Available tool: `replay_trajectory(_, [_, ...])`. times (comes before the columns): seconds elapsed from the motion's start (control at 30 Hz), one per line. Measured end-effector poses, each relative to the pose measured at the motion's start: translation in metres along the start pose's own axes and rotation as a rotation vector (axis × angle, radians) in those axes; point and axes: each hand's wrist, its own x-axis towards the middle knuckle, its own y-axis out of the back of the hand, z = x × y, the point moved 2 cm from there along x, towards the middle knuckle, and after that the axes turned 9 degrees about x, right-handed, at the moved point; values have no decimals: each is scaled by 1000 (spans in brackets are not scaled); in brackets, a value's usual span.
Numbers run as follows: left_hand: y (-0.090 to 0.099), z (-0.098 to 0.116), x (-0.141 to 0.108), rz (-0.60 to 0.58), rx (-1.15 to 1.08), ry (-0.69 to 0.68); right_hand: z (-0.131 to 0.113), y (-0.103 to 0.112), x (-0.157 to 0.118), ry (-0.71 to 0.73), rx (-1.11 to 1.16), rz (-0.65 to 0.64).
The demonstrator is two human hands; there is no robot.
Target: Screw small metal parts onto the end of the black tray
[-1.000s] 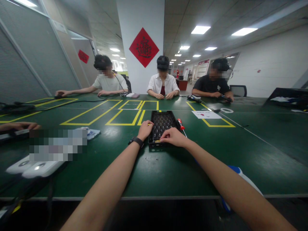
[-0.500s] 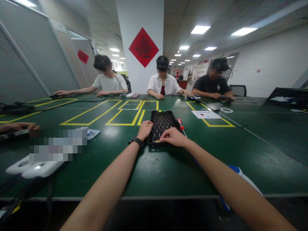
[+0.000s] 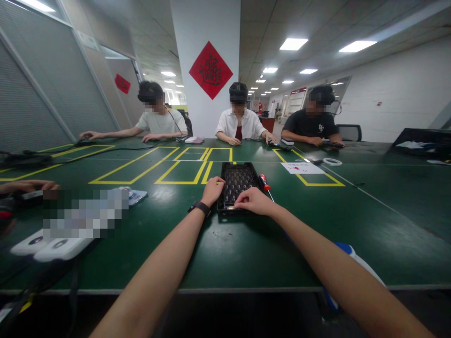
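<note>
A black rectangular tray (image 3: 242, 177) lies on the green table, its inside filled with rows of small rounded hollows or parts too small to tell apart. My left hand (image 3: 213, 189) is closed on the tray's left rim, a dark band around its wrist. Over the tray's near end, my right hand (image 3: 254, 200) is closed in a pinch. Its fingertips meet a small yellowish piece (image 3: 230, 208) by the near wall; my fingers hide part of it. Just right of the tray lies a screwdriver (image 3: 264, 180) with a red handle, its shaft partly behind my right hand.
The green table (image 3: 225, 253) bears yellow tape outlines. A white paper (image 3: 303, 168) lies right of the tray, with a white ring (image 3: 332, 161) beyond. White devices (image 3: 58, 246) and another person's hand (image 3: 33, 186) are at left. Three people sit opposite. A blue-and-white object (image 3: 355, 263) shows by my right forearm.
My hands and the tray stay almost in place. Across the table, the middle person's hand and the dark device near it have shifted slightly. At far left, a dark red-marked object has come into view.
</note>
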Motion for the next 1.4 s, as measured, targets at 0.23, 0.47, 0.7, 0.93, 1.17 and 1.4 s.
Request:
replay_trajectory(0.23, [0,1,-1,9,-5,5,-2,1,-1,1,-33,8])
replay_trajectory(0.47, [-1,-2,-2,12,-28,-1,0,1,0,1,-21,12])
replay_trajectory(0.7, [-1,-6,-2,-2,-65,-2,-1,0,1,4,-21,10])
replay_trajectory(0.93, [-4,-9,-1,4,-88,-33,1,0,1,-3,-30,7])
replay_trajectory(1.17, [-4,-9,0,5,-82,-39,-2,2,0,-1,-23,-16])
replay_trajectory(1.4, [-2,-7,0,-2,-70,-21,-2,2,1,-1,-21,-11])
